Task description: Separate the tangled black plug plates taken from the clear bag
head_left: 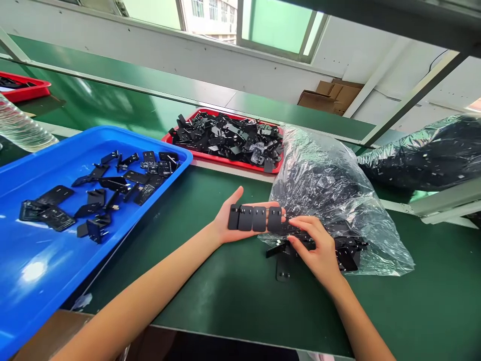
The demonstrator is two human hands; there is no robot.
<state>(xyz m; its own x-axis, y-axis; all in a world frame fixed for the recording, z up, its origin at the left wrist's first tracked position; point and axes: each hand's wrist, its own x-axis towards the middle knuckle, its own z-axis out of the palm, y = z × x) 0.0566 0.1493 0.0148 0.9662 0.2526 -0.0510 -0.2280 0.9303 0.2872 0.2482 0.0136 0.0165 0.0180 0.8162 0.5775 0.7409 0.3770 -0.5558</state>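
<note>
My left hand (221, 223) lies palm up with its fingers stretched out beneath several small black plates (245, 218), which rest side by side along the palm and fingers. The plates have rounded corners and small shiny pins or holes near one edge. At the right end of this row, my right hand (315, 245) has thumb and forefinger around a dark plate, partly hidden. Just below it, loose black parts (283, 268) lie on the green bench at the mouth of a clear plastic bag (391, 255) full of similar parts.
A blue tray (90, 265) at the left holds scattered black parts. Behind, a red tray (221, 158) is heaped with them. Another red tray (37, 90) stands far left. A second filled bag (424, 155) lies right, by a metal frame post (447, 198). Cardboard (330, 98) sits at the back.
</note>
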